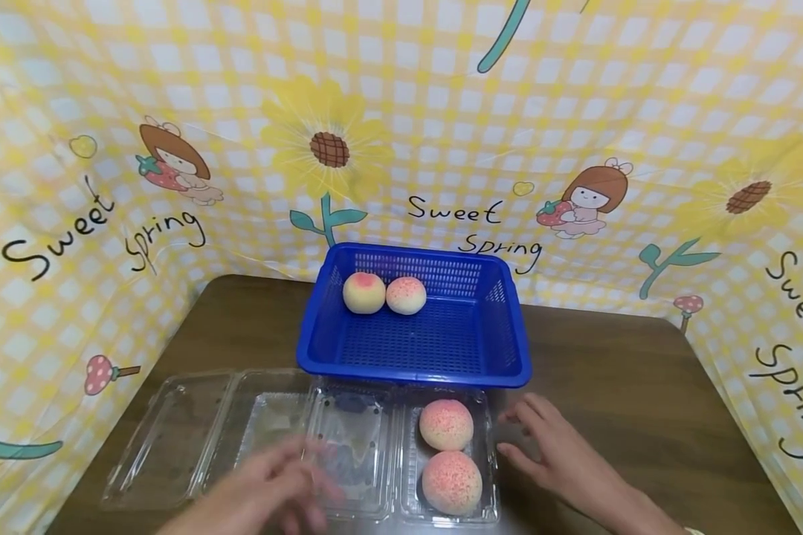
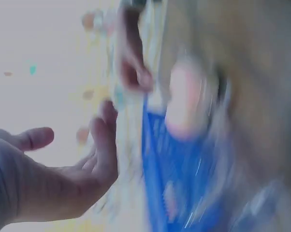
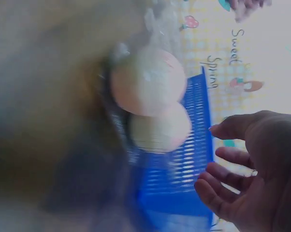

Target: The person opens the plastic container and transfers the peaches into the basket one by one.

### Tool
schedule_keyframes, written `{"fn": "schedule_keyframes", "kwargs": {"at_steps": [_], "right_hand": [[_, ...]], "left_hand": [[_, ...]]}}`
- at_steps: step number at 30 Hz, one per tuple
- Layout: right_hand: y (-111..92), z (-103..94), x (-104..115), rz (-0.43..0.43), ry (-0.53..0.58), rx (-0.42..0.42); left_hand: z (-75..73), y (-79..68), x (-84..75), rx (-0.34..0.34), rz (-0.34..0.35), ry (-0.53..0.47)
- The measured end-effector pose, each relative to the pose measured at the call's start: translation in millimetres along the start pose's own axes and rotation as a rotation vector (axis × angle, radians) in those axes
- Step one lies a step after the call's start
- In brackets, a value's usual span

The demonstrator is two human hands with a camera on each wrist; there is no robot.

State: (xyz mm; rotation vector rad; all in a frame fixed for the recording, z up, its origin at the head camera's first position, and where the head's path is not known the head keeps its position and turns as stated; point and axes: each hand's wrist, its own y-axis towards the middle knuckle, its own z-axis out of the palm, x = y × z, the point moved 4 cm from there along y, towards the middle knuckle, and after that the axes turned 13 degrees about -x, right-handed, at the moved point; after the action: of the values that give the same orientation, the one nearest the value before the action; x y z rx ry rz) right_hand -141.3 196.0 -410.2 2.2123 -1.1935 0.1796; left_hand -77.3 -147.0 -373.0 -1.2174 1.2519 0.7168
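Observation:
My left hand [image 1: 268, 487], blurred in the head view, hovers over the clear plastic clamshell boxes with nothing in its loosely bent fingers. On the right side, my right hand [image 1: 555, 446] is beside the box holding fruit, fingers spread and relaxed, holding nothing. Two pink-speckled peaches [image 1: 452, 483] sit one behind the other in the right half of that clamshell box [image 1: 494, 483], whose other half [image 1: 355, 446] lies opened out to the left. The right wrist view shows both peaches [image 3: 148, 82] through clear plastic, with my fingers apart from them.
Behind the boxes stands a blue plastic basket [image 1: 415, 377] with two more peaches, one yellowish [image 1: 364, 293] and one speckled [image 1: 406, 296], at its back left. Another opened clamshell box [image 1: 163, 438] lies at the left of the brown table [image 1: 589, 357]. Patterned cloth [image 1: 388, 171] surrounds the back and sides.

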Motion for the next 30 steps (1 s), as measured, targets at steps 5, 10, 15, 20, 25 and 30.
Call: {"fn": "schedule_keyframes", "kwargs": {"at_steps": [5, 10, 15, 20, 25, 30], "right_hand": [[23, 5.2, 11, -0.244, -0.081, 0.041], [34, 25.8, 21, -0.234, -0.148, 0.121], [38, 40.1, 26, -0.067, -0.204, 0.161], [39, 55.7, 25, 0.092, -0.193, 0.206], [40, 67.5, 25, 0.192, -0.186, 0.213], [40, 73.8, 27, 0.271, -0.171, 0.181]], "left_hand": [[-33.6, 28.6, -49.8, -0.454, 0.334, 0.767], [-42.4, 69.1, -39.2, -0.563, 0.603, 1.029], [-41.4, 98.7, -21.3, -0.517, 0.791, 1.152], [-51.7, 110.9, -8.7, -0.416, 0.792, 1.197], [-61.8, 114.4, -4.7, -0.311, 0.693, 1.136], [-59.7, 115.8, -3.9, -0.201, 0.648, 1.131]]}}
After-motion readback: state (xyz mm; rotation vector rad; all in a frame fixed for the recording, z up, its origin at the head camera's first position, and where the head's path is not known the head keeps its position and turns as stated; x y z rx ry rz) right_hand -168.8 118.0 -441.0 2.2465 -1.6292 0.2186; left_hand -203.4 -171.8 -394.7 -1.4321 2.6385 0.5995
